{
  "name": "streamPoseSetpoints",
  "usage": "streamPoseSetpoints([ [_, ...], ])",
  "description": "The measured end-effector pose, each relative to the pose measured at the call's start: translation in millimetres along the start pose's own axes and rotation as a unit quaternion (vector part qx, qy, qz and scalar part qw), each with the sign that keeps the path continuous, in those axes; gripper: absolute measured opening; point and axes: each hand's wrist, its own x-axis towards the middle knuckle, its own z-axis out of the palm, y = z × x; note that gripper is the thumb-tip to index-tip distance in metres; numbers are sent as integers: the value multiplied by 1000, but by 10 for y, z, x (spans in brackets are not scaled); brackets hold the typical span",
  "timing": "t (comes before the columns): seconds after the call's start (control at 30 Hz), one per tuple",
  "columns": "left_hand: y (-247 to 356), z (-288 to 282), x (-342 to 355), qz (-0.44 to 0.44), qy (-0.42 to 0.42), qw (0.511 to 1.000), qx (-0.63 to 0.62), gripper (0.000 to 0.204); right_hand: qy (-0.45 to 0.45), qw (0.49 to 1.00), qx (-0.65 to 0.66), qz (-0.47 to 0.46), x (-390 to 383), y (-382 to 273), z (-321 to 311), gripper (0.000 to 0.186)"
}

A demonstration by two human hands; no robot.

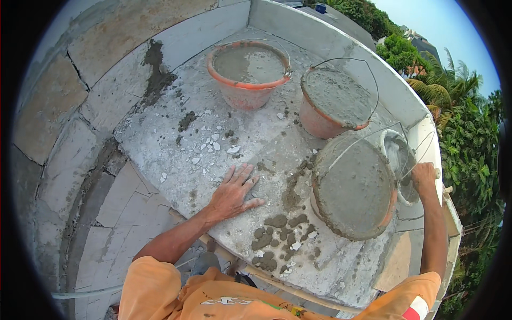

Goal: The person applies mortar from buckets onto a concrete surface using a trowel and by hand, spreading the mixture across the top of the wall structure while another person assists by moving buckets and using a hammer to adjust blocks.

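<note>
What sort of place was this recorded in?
Probably an outdoor building site, perhaps raised above ground: buckets of wet-looking mortar stand on a spattered grey platform, and palm fronds show beyond the low wall.

Bright daylight fills the frame, palest in the sky (448, 26) at upper right; shadows are soft. Wet mix (264, 65) at upper centre shows a pale sheen. Fisheye distortion bends the white wall (293, 29); black vignetting rounds the corners.
</note>
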Motion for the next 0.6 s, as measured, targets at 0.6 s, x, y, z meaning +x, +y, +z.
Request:
streamPoseSetpoints([
  [0.6,-106,175,-95,9,14,1000,-11,81,-23,975,210,76,57,245,-340,12],
])
